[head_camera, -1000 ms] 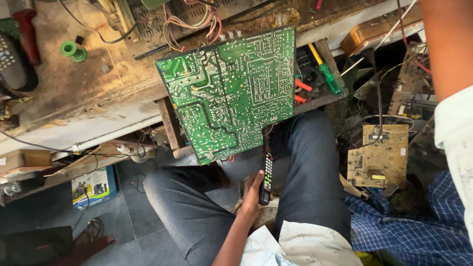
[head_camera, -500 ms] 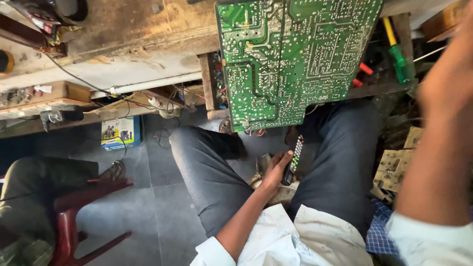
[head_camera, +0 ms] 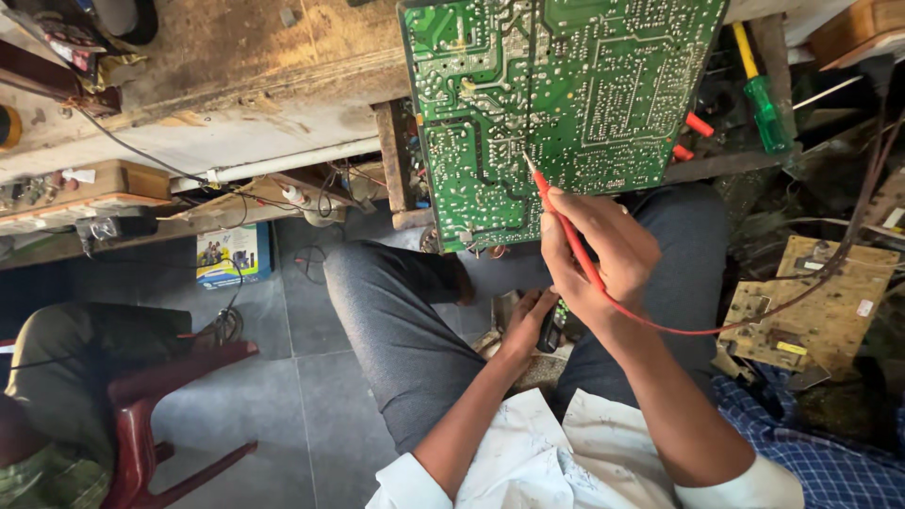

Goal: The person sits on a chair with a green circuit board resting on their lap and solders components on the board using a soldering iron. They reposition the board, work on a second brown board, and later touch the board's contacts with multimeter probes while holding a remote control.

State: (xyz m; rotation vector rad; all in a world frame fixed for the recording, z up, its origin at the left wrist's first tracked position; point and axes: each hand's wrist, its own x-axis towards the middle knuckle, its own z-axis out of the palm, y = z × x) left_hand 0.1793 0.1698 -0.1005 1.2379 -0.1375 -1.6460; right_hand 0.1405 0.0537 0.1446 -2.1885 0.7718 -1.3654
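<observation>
Workbench [head_camera: 236, 85]: we see one worn wooden bench running across the top.
Green circuit board [head_camera: 566, 104]: we count one, solder side up, overhanging the bench edge above our knees.
Red chair [head_camera: 141, 415]: one, at lower left, with another person's leg resting on it.
Brown boards [head_camera: 811, 302]: we count one clearly, on the right among the clutter.
Right hand [head_camera: 599, 254]: we close it around one red probe [head_camera: 566, 226], pen-fashion, its tip touching the green board's solder side; one red lead [head_camera: 716, 325] trails off right.
Left hand [head_camera: 528, 320]: we curl it onto one dark meter [head_camera: 556, 325] on our lap; how tight, we cannot tell.
Green-handled screwdriver [head_camera: 764, 104]: one, right of the board.
</observation>
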